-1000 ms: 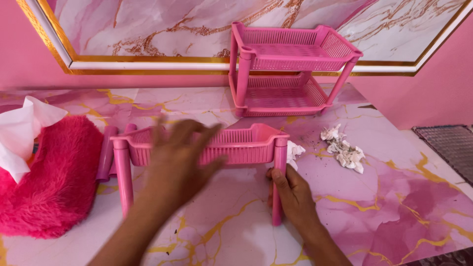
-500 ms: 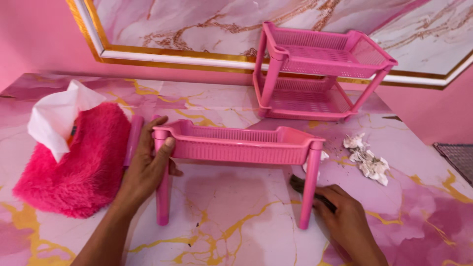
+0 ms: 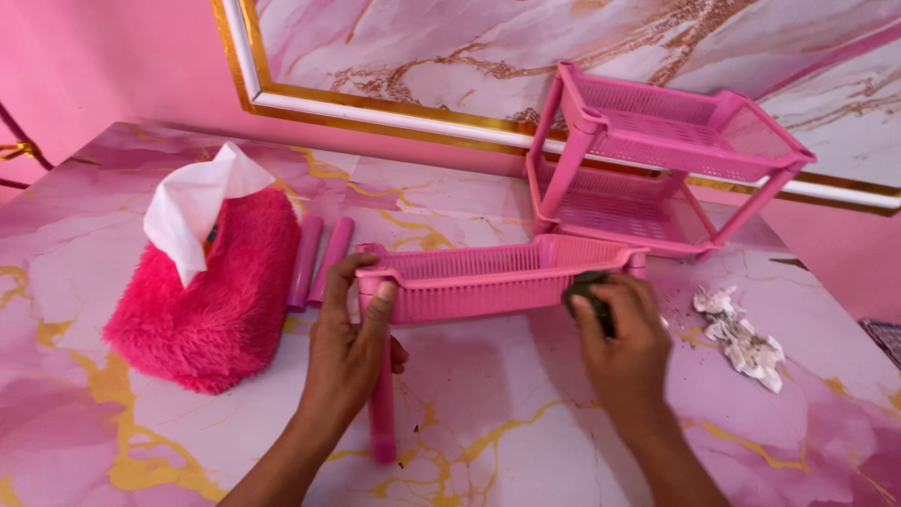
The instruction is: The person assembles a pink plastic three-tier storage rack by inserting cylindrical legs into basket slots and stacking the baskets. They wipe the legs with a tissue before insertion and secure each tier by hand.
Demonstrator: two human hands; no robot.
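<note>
The left hand (image 3: 349,345) closes around the corner of the pink perforated plastic tray (image 3: 488,282), on the marble surface (image 3: 507,422) by its leg; the right hand (image 3: 624,340) presses a dark scrubber (image 3: 584,289) against its side. Light and stiff, the tray is probably best held by rim or leg.

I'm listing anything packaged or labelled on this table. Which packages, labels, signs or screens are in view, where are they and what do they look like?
Tissue holder: left of the left hand, a fluffy bright pink cover with white tissue sticking out on top; the only package-like thing.
Labels, signs, screens: none to be seen, neither on the pink tray that both hands hold nor on the pink two-tier rack behind it.
</note>
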